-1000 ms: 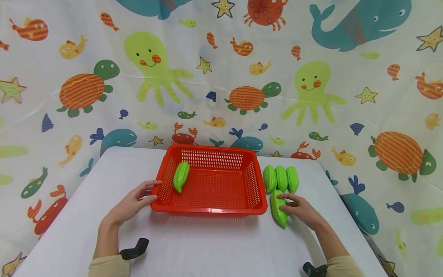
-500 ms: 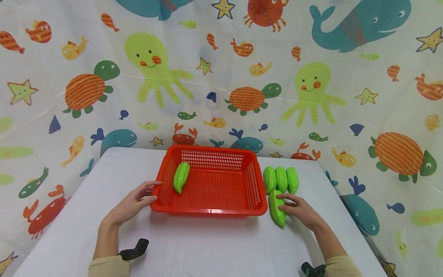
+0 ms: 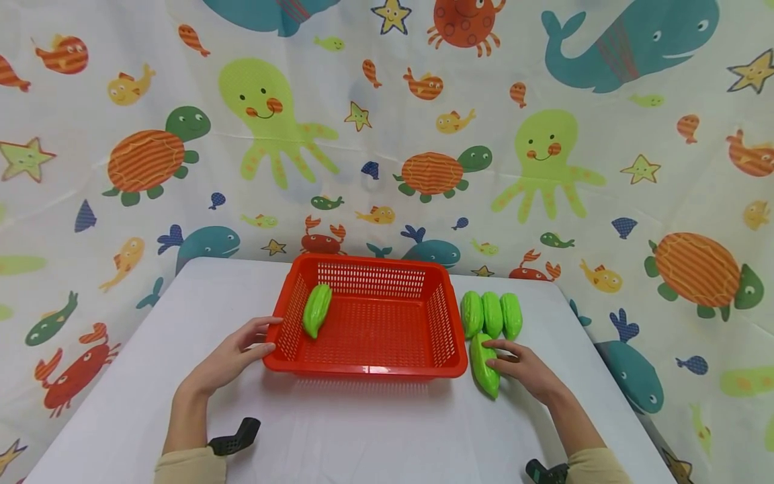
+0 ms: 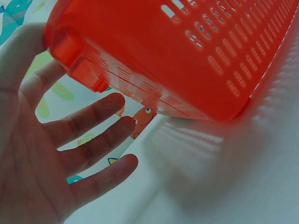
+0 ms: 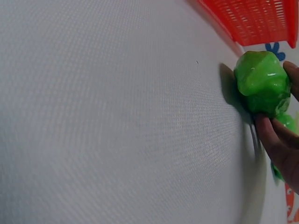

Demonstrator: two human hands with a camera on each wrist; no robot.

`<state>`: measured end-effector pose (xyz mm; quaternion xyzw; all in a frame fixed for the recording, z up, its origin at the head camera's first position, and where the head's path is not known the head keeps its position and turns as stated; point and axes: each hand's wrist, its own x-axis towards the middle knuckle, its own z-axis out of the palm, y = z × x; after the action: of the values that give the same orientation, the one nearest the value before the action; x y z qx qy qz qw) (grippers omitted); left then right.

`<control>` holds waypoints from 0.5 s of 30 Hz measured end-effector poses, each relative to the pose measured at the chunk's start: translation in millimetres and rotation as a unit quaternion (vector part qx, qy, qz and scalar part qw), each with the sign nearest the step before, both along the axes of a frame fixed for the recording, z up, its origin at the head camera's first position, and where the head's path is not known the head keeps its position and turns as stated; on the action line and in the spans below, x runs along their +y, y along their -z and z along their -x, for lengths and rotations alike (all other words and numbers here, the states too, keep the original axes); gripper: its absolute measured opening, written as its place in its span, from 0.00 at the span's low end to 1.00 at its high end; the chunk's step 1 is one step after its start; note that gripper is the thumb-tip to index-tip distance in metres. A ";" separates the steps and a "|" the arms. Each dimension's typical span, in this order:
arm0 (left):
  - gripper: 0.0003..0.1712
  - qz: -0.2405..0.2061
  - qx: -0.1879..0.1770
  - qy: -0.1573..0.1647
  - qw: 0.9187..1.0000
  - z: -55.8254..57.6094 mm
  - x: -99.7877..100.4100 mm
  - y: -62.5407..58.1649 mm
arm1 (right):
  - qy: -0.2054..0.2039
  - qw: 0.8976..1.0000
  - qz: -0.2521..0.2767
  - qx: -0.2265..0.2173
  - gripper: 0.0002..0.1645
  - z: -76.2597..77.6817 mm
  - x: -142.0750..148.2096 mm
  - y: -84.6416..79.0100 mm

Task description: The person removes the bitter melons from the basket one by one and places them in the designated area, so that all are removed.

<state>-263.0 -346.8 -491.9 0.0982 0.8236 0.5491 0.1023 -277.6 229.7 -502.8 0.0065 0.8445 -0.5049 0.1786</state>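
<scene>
A red plastic basket stands at the table's centre, with one glossy green bitter melon lying at its left side. My left hand touches the basket's left rim; in the left wrist view the fingers are spread and fairly straight, with only the thumb and index near the rim. Right of the basket, my right hand holds another bitter melon between thumb and fingers. The right wrist view shows that bitter melon end-on, fingertips on two sides of it, low over the table.
Three more bitter melons lie side by side just behind the held one, close to the basket's right wall. The white table ends at a patterned sea-animal curtain. A black wrist device sits on the left forearm.
The held bitter melon and my right hand have shifted very slightly left since one second ago. My left hand and the basket have stayed in place.
</scene>
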 end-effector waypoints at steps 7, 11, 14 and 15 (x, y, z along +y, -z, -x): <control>0.32 -0.003 -0.002 0.001 1.000 0.2 -0.8 0.2 | -0.004 1.000 0.001 0.000 0.31 -1.4 -0.4 -0.4; 0.32 0.000 0.000 0.000 1.000 0.1 -1.2 0.6 | -0.005 1.000 0.001 -0.001 0.31 -2.0 0.1 -0.8; 0.32 0.000 0.001 0.002 1.000 0.1 -1.1 0.9 | -0.002 1.000 -0.001 -0.003 0.31 -2.7 1.0 -0.2; 0.32 0.000 0.001 0.002 1.000 0.1 -1.0 1.0 | -0.002 1.000 -0.002 -0.004 0.31 -3.1 1.3 0.2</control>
<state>-263.1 -347.9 -492.9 0.1001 0.8236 0.5487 0.1029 -274.4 231.0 -503.0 0.0069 0.8447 -0.5030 0.1829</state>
